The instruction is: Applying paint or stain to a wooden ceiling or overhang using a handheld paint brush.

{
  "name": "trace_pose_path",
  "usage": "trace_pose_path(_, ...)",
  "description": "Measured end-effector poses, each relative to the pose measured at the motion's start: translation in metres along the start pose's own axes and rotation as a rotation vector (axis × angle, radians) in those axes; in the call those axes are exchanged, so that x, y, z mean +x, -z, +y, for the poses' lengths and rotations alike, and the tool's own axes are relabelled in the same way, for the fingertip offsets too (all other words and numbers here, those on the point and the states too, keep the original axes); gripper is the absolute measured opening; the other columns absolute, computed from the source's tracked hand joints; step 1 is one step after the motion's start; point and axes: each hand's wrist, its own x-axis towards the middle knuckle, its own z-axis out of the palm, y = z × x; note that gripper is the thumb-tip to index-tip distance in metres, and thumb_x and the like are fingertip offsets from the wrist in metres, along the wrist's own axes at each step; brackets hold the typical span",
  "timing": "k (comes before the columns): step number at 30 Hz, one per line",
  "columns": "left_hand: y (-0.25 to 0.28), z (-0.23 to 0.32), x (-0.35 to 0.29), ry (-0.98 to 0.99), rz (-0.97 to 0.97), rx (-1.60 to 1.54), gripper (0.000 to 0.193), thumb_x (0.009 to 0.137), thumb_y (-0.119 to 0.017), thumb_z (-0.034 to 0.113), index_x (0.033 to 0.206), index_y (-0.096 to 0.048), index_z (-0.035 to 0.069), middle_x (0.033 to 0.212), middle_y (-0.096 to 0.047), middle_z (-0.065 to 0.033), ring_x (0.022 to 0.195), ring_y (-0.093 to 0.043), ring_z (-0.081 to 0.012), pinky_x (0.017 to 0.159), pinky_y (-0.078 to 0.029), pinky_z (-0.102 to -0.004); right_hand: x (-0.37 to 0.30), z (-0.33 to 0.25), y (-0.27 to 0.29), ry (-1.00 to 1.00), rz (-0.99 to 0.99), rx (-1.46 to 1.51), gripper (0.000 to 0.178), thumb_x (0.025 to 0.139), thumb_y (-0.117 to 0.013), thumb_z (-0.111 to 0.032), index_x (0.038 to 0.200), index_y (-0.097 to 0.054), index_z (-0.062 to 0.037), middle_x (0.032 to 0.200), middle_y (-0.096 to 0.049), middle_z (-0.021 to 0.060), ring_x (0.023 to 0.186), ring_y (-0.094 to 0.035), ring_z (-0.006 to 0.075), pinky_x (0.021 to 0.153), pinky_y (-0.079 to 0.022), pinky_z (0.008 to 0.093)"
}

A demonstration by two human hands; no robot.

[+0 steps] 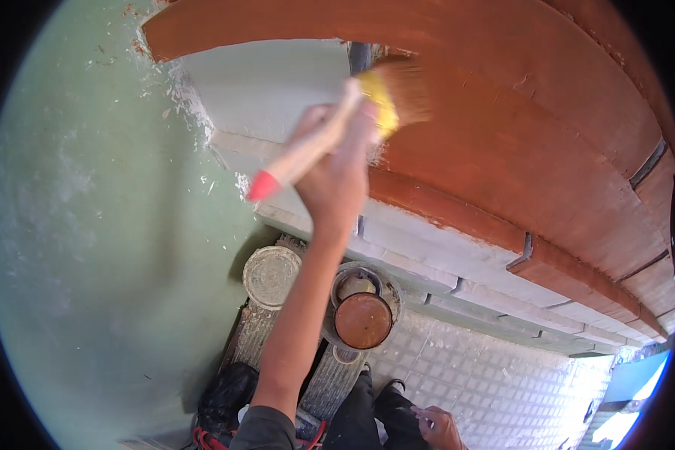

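Gripping the brush by its wooden handle: left hand, fingers wrapped around it. Long axis runs diagonally, red tip down-left, bristles up-right of the grip, at the red-brown surface (motion blur, so exact contact is hard to call). Pale panel lies left of the brush; round red-brown pot sits well below it. Right hand is far below and right of the brush, fingers curled; can't tell if it holds anything. Left is the nearer hand.
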Motion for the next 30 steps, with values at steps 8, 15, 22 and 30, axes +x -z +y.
trace_pose_path(8,0.024,0.008,0.0,-0.446,-0.249,0.142,0.015,0.082,-0.08,0.003,0.077,-0.067,-0.003,0.069,-0.065,-0.0053,0.061,-0.057,-0.0104,0.059,-0.049,-0.0282,-0.005,0.021,-0.012,0.035,0.038,0.015,0.026,0.086,-0.058,-0.004,0.108,-0.072,-0.0009,0.092,-0.067,0.0229,0.086,-0.066,0.0395,0.078,-0.054,0.0436)
trace_pose_path(15,0.026,-0.01,0.021,-0.438,-0.019,0.404,0.017,0.079,-0.081,0.0,0.075,-0.065,0.0,0.067,-0.06,-0.0069,0.054,-0.053,-0.0185,0.053,-0.047,-0.0315,0.001,0.006,-0.01,-0.026,0.014,0.004,0.022,0.084,-0.059,-0.004,0.102,-0.07,0.0011,0.092,-0.066,0.0236,0.087,-0.065,0.0414,0.078,-0.054,0.0437)
trace_pose_path(22,0.001,-0.008,-0.013,-0.607,-0.005,0.605,0.014,0.081,-0.079,0.001,0.09,-0.068,0.003,0.074,-0.062,-0.0074,0.06,-0.059,-0.0197,0.054,-0.049,-0.0315,-0.002,0.005,-0.009,-0.003,0.014,0.025,0.029,0.083,-0.061,-0.005,0.109,-0.072,-0.0008,0.099,-0.069,0.0241,0.093,-0.067,0.0403,0.084,-0.054,0.0433)
trace_pose_path(30,-0.05,0.022,-0.038,-0.586,-0.099,0.5,0.016,0.08,-0.078,0.002,0.09,-0.066,0.003,0.073,-0.057,-0.007,0.058,-0.055,-0.0223,0.051,-0.045,-0.0343,0.003,0.009,0.002,0.066,0.026,-0.093,0.035,0.081,-0.059,-0.002,0.112,-0.076,-0.0039,0.086,-0.073,0.0139,0.064,-0.067,0.0239,0.064,-0.055,0.0334)
